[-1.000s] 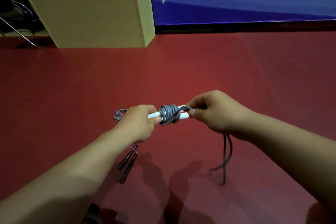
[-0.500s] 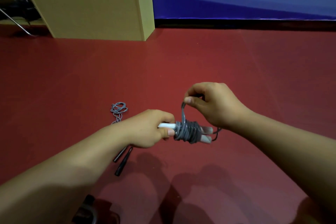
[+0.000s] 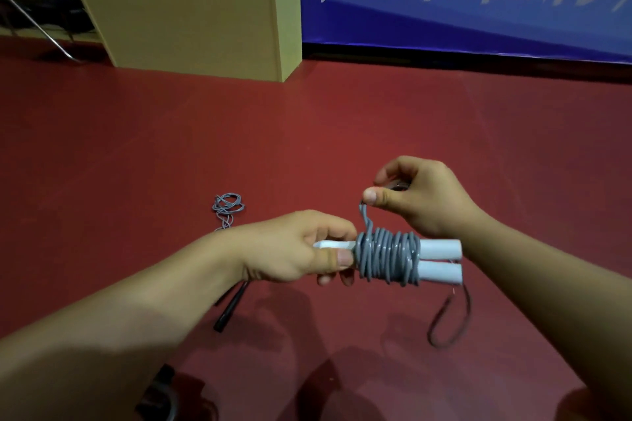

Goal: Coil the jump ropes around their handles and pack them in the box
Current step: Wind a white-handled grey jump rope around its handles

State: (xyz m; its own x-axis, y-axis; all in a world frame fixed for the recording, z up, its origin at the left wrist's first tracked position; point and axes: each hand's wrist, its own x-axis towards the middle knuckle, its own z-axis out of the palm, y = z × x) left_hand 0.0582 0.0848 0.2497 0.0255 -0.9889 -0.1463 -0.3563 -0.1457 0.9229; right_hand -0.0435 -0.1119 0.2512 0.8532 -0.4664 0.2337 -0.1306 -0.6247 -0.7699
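Note:
A grey jump rope (image 3: 388,255) is wound in many turns round its two white handles (image 3: 439,260), which lie side by side. My left hand (image 3: 294,246) grips the handles' left ends, thumb against the coil. My right hand (image 3: 415,196) is above the coil and pinches the rope's short free end, which rises from the windings. A thin dark loop (image 3: 451,318) hangs below the handles' right ends. A second rope lies on the red floor: a small grey tangle (image 3: 228,207) and black handles (image 3: 229,308), partly hidden by my left forearm.
A tall cardboard box (image 3: 181,3) stands on the floor at the back left, its top out of frame. A blue banner (image 3: 478,0) runs along the back wall. Metal chair legs (image 3: 37,20) show at far left. A dark object (image 3: 164,393) sits at the bottom edge.
The long hanging rope has been wound onto the handles; only a short end is left, now lifted above the coil by my right hand. The bundle has come lower and nearer.

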